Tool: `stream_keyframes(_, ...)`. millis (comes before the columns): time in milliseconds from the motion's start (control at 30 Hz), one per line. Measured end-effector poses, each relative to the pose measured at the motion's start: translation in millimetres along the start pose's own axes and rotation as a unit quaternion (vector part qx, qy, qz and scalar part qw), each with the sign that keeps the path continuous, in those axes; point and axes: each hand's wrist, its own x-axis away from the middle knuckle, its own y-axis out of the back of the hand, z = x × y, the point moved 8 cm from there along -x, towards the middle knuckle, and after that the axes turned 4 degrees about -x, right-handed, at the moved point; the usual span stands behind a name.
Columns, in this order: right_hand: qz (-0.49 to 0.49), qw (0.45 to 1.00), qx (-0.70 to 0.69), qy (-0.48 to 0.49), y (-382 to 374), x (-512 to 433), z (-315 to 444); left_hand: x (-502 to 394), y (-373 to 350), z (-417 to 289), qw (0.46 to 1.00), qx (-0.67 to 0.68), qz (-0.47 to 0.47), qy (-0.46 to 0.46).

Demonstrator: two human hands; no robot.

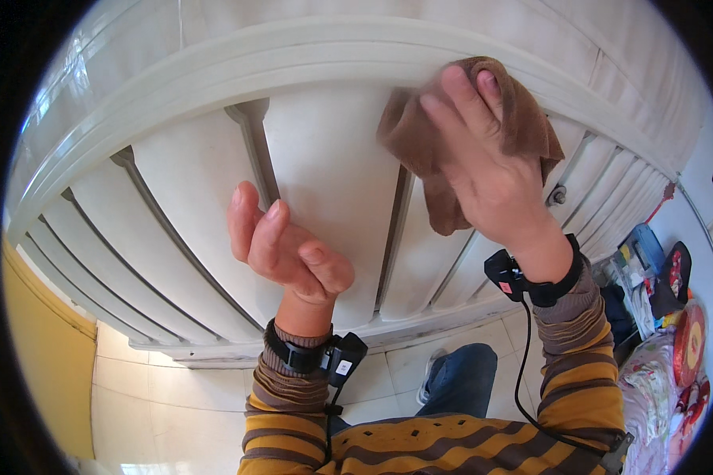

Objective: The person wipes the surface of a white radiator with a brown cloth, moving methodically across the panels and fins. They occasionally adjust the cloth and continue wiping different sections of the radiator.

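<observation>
My right hand (481, 148) is on a brown cloth (526, 119), pressing it against the upper part of a white panel radiator (333, 148). Part of the cloth is folded up around the fingers, and one corner hangs below the palm. Slight blur shows on the fingers. The cloth hides a piece of the radiator's top rail (309, 56). Lower and to the left, my left hand (285, 249) holds nothing. Its fingers are half curled and apart, in front of the radiator's vertical panels. Whether it touches them I cannot tell.
A small metal fitting (557, 196) sticks out at the radiator's right. Fabrics (647, 386), a round red item (689, 344) and a blue container (644, 246) are piled at the right. On the left stands a yellow panel (47, 356). Pale tiles (172, 404) cover the floor. A cable (518, 380) runs from the right wrist device.
</observation>
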Motion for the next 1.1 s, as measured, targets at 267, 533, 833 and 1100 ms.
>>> stream_keyframes(267, -0.080, 0.993, 0.082, -0.030, 11.1, -40.7, 5.1, -0.9, 0.1, 1.7, 0.999, 0.035, -0.029, -0.012)
stream_keyframes(533, -0.099, 0.990, 0.098, 0.002, 16.7, -76.1, 24.3, -0.9, 2.1, 4.2, 0.999, 0.038, -0.030, 0.005)
stream_keyframes(833, -0.159, 0.981, 0.040, 0.103, -19.9, -120.9, 67.2, -0.8, 5.1, 2.7, 0.999, 0.026, 0.021, -0.009)
stream_keyframes(1100, -0.150, 0.983, 0.063, 0.086, -43.7, -156.1, 104.4, 0.6, 13.8, 10.2, 0.986, 0.134, -0.084, 0.058)
